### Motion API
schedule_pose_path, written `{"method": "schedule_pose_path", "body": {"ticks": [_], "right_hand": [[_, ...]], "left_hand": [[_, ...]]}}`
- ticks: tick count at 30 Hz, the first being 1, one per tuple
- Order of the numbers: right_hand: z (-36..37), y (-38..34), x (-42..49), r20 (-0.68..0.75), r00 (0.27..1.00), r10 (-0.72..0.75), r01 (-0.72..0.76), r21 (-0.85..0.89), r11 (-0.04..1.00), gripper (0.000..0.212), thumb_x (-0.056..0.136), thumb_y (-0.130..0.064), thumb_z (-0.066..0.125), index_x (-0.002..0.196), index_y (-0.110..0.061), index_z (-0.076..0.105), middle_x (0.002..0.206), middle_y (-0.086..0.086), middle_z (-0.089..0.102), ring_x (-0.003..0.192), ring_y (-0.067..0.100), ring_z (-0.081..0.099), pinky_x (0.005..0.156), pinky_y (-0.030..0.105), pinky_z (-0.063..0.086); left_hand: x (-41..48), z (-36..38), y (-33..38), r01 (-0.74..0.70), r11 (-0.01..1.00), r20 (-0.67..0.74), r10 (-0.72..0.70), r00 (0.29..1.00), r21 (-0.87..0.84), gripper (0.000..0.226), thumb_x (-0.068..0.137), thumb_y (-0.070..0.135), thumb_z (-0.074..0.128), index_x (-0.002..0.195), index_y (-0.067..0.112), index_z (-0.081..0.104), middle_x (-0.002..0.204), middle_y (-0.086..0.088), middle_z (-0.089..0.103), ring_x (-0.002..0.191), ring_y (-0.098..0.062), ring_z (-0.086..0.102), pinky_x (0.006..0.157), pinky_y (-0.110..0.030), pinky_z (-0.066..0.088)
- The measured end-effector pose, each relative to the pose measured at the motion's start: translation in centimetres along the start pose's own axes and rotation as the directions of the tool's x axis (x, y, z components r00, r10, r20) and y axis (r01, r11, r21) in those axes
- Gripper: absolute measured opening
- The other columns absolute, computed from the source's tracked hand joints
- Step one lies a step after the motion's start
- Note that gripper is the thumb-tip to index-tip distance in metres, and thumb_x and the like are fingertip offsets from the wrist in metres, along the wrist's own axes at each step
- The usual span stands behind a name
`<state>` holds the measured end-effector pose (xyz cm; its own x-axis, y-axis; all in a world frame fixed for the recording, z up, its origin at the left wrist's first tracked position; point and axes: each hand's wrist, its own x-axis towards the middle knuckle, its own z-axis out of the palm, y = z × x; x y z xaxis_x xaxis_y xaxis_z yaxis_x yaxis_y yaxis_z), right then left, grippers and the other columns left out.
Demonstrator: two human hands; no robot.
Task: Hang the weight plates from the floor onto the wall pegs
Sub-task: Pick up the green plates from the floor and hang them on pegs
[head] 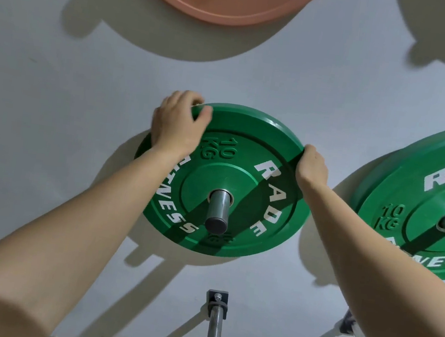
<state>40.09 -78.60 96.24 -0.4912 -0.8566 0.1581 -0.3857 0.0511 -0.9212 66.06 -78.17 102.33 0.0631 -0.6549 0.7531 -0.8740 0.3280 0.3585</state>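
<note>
On the peg (217,207), left hand (177,123) and right hand (312,166) clasp the green plate (247,143); best pushed squarely home.

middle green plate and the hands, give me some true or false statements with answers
1. The middle green plate sits on a peg that pokes through its centre hole. True.
2. Only the left hand touches it. False: the left hand and the right hand both grip its rim.
3. It is marked 20 KG. False: it reads 10 KG.
4. A bare peg sticks out of the wall below it. True.
5. The plate above it is green too. False: that one is an orange plate.
</note>
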Motion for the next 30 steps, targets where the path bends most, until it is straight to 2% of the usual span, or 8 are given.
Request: {"method": "schedule_pose_path", "body": {"ticks": [5, 8, 11, 15, 17, 21, 23, 30], "right_hand": [[0.4, -3.3, 0.3, 0.092, 0.986, -0.136, 0.146, -0.115, 0.983, 0.048, 0.098, -0.041, 0.020, 0.102, -0.009, 0.056, 0.103, 0.011, 0.058, 0.096, 0.031, 0.053, 0.080, 0.038, 0.037], [-0.3, -4.4, 0.1, 0.148, 0.954, -0.262, 0.266, -0.003, 0.964, 0.043, 0.100, -0.042, 0.032, 0.121, -0.014, 0.058, 0.120, 0.006, 0.059, 0.110, 0.024, 0.053, 0.087, 0.033, 0.037], [-1.5, -3.4, 0.1, 0.038, 0.932, -0.361, 0.359, 0.057, 0.932, 0.040, 0.103, -0.032, 0.039, 0.130, -0.009, 0.056, 0.129, 0.005, 0.058, 0.116, 0.019, 0.051, 0.093, 0.028, 0.035], [-2.3, 2.0, 0.3, -0.008, 0.977, -0.211, 0.211, -0.047, 0.976, 0.035, 0.095, -0.031, 0.035, 0.085, -0.012, 0.063, 0.086, 0.004, 0.064, 0.083, 0.026, 0.056, 0.071, 0.035, 0.041], [-2.4, 5.3, 0.5, -0.003, 0.995, -0.101, 0.100, -0.097, 0.990, 0.038, 0.085, -0.035, 0.030, 0.074, -0.014, 0.059, 0.084, 0.011, 0.064, 0.079, 0.030, 0.056, 0.070, 0.037, 0.041], [-1.8, 9.1, -0.6, 0.072, 0.996, 0.059, -0.047, -0.152, 0.987, 0.049, 0.100, -0.032, 0.024, 0.118, -0.003, 0.059, 0.129, 0.019, 0.054, 0.099, 0.027, 0.048, 0.083, 0.035, 0.034], [-1.3, 9.7, -1.3, 0.139, 0.989, 0.054, -0.031, -0.162, 0.986, 0.046, 0.105, -0.030, 0.022, 0.129, -0.003, 0.051, 0.137, 0.017, 0.051, 0.104, 0.024, 0.045, 0.087, 0.033, 0.031], [-1.1, 6.4, -1.8, 0.062, 0.995, -0.079, 0.078, 0.028, 0.997, 0.040, 0.101, -0.031, 0.038, 0.137, -0.018, 0.050, 0.112, -0.001, 0.061, 0.092, 0.018, 0.054, 0.078, 0.031, 0.038]], "left_hand": [[2.0, 1.2, 3.4, -0.248, 0.957, 0.344, 0.185, 0.920, 0.149, 0.054, 0.100, 0.059, 0.041, 0.145, 0.030, 0.046, 0.146, 0.005, 0.052, 0.133, -0.021, 0.046, 0.110, -0.045, 0.031], [2.3, 0.7, 1.5, -0.142, 0.987, 0.376, 0.103, 0.921, 0.077, 0.050, 0.100, 0.056, 0.046, 0.144, 0.031, 0.047, 0.143, 0.002, 0.052, 0.132, -0.025, 0.045, 0.108, -0.047, 0.035], [2.2, 0.2, -1.4, -0.035, 0.999, 0.348, 0.046, 0.936, -0.038, 0.046, 0.099, 0.051, 0.052, 0.139, 0.029, 0.050, 0.139, 0.001, 0.054, 0.129, -0.027, 0.045, 0.108, -0.050, 0.037], [1.1, 0.3, -5.3, 0.121, 0.977, 0.309, -0.062, 0.949, -0.175, 0.042, 0.100, 0.046, 0.053, 0.137, 0.025, 0.051, 0.137, -0.002, 0.055, 0.128, -0.027, 0.048, 0.109, -0.052, 0.038], [0.1, 0.2, -6.8, 0.187, 0.958, 0.294, -0.119, 0.948, -0.217, 0.041, 0.102, 0.043, 0.051, 0.137, 0.024, 0.050, 0.138, -0.004, 0.053, 0.129, -0.027, 0.048, 0.110, -0.050, 0.038], [-2.5, -0.1, -9.5, 0.320, 0.914, 0.296, -0.244, 0.924, -0.247, 0.042, 0.104, 0.044, 0.044, 0.142, 0.027, 0.043, 0.144, -0.002, 0.050, 0.130, -0.025, 0.049, 0.109, -0.047, 0.040], [-3.8, -0.2, -10.8, 0.380, 0.897, 0.302, -0.306, 0.903, -0.225, 0.043, 0.105, 0.047, 0.040, 0.145, 0.031, 0.039, 0.147, 0.000, 0.050, 0.130, -0.026, 0.051, 0.107, -0.046, 0.041], [-8.0, 0.2, -13.0, 0.514, 0.847, 0.286, -0.464, 0.839, -0.133, 0.040, 0.107, 0.041, 0.035, 0.143, 0.024, 0.040, 0.136, -0.007, 0.058, 0.116, -0.033, 0.056, 0.088, -0.038, 0.040]]}}
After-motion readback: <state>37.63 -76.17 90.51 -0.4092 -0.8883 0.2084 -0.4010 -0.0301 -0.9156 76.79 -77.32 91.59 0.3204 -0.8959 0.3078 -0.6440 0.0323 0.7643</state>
